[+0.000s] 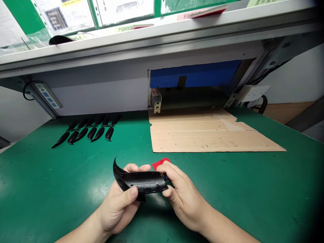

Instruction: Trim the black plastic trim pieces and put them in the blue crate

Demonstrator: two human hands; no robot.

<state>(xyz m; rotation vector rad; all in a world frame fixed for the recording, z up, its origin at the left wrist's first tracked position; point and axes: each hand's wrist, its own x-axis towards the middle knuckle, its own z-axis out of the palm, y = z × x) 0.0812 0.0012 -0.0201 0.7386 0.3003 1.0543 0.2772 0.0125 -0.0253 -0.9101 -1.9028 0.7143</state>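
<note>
My left hand (118, 206) is wrapped round a black curved plastic part (144, 182), thumb across its near side and fingers behind. The part has a hollow, ribbed inside face turned up and a pointed, upswept tip at the left. My right hand (186, 195) is closed at the part's right end, its thumb touching the lower corner. A small dark shiny piece (164, 175) shows between its fingers; I cannot make out what it is. Just beyond the right fingertips is a red flat piece (161, 163), partly hidden; whether it is held or lies on the bench is unclear.
Several black propeller-like parts (92, 132) lie in a row at the back left of the green bench (50, 189). A flat cardboard sheet (187, 138) lies at the back right, before an opening with a metal bracket (157, 103). A shelf (106, 50) overhangs the bench.
</note>
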